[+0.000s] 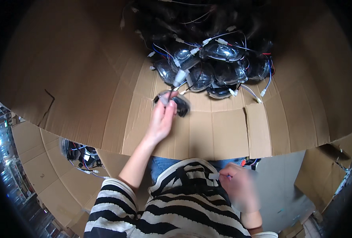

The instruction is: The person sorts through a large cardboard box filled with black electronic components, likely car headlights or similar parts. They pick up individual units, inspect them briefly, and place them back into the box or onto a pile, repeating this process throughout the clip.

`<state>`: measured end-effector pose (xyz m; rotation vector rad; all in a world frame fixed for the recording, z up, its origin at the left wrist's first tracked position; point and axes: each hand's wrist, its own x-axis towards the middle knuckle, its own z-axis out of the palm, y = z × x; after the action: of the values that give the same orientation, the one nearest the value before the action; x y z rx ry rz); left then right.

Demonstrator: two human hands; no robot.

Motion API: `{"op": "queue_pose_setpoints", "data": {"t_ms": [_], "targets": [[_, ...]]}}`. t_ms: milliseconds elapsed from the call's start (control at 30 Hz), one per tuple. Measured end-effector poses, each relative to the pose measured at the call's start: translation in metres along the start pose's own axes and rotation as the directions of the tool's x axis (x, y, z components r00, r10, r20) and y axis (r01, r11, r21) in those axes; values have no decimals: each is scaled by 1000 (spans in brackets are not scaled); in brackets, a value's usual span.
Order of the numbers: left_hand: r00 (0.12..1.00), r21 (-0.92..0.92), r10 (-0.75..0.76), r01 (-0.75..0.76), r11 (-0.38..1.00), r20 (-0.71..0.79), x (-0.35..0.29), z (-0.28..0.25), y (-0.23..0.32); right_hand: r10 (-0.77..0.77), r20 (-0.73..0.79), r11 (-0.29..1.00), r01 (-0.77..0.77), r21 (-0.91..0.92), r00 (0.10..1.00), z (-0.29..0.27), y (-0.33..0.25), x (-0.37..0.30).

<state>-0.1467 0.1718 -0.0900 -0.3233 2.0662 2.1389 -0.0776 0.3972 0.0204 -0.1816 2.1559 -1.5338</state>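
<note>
My left hand (161,121) reaches into a big cardboard box, its fingers closed on a black wired lamp (182,106) that is smeared by motion. A greyish-white plug-like piece (180,78) shows just beyond the fingertips; whether it belongs to the same lamp I cannot tell. Farther in, several black lamps with clear lenses (201,76) lie heaped, trailing thin wires and white connectors (222,41). Close to my body, my right hand (239,186) is partly blurred. Its thumb and fingers pinch a small whitish flat piece (214,176).
The box's cardboard wall (207,135) comes between my body and the heap. At the left stands another cardboard box (45,166) with more wired lamps (89,156) beside it. An open carton (323,174) is at the right, above grey floor (277,186).
</note>
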Motion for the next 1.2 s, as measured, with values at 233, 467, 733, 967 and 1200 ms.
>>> {"op": "queue_pose_setpoints", "data": {"t_ms": [233, 467, 733, 967, 1200], "targets": [[939, 272, 66, -164, 948, 336, -48, 16, 46, -59, -40, 998, 59, -2, 997, 1, -1, -6], [797, 434, 276, -542, 719, 538, -75, 32, 61, -79, -76, 995, 83, 48, 994, 7, -10, -10], [752, 497, 320, -634, 593, 576, -82, 37, 59, -51, -81, 997, 46, -57, 995, 8, -12, -11], [741, 531, 327, -657, 535, 587, -81, 39, 54, -137, -190, 989, 123, -86, 972, 9, -9, -11], [757, 573, 222, -622, 534, 615, -73, 47, 57, -122, -264, 959, 45, -280, 957, 16, -5, 0]]}}
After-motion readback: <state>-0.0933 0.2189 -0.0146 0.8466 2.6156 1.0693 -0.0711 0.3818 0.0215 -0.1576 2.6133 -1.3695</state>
